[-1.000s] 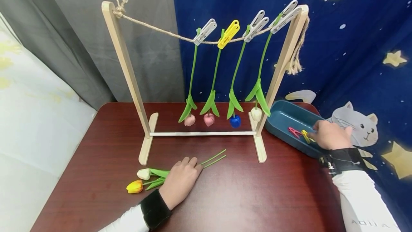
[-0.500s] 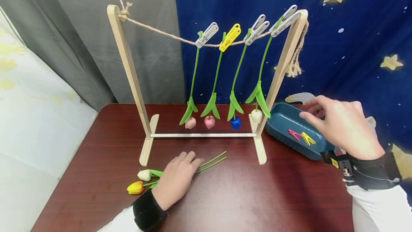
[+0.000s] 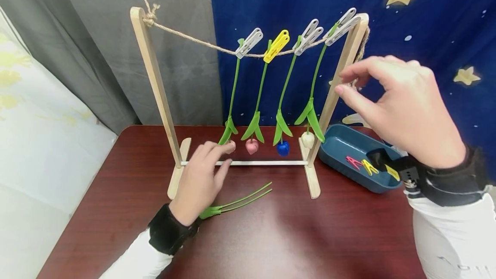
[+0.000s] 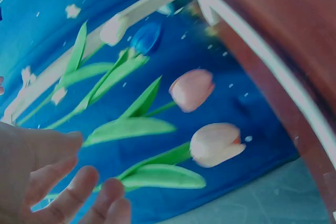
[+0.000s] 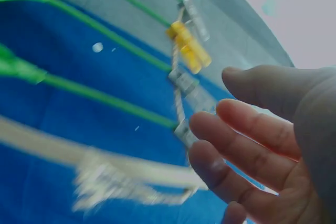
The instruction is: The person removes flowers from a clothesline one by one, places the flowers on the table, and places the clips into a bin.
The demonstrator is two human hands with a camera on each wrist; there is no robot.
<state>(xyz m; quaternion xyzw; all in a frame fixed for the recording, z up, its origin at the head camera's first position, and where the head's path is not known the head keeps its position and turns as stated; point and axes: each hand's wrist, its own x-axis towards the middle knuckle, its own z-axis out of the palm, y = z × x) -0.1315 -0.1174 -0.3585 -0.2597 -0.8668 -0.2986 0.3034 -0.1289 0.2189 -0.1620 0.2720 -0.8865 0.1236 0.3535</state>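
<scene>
My left hand [image 3: 200, 175] is raised above the table, fingers loosely spread and holding nothing. Its fingertips overlap the pale pink tulip [image 4: 214, 145] in the head view. My right hand [image 3: 407, 102] is up beside the rack's right post, thumb and fingers apart with nothing between them. Four tulips hang head down from a rope [image 3: 186, 36]: the pale pink one, a pink one [image 3: 252, 146], a blue one [image 3: 283, 148] and a white one [image 3: 308, 140]. Grey clothespins [image 3: 249, 43] and a yellow clothespin [image 3: 277, 46] pin their stems. Green stems [image 3: 244, 201] lie on the table, their blooms hidden by my left arm.
The wooden rack [image 3: 155, 85] stands on the dark red table [image 3: 294, 236], with a white bar [image 3: 267, 163] low across it. At right, a blue bin [image 3: 337, 158] contains a red clothespin [image 3: 353, 162] and a yellow one. Curtains hang behind.
My right hand has left the bin empty and risen up and leftward to the right post. My left hand has lifted off the lying tulips toward the hanging ones.
</scene>
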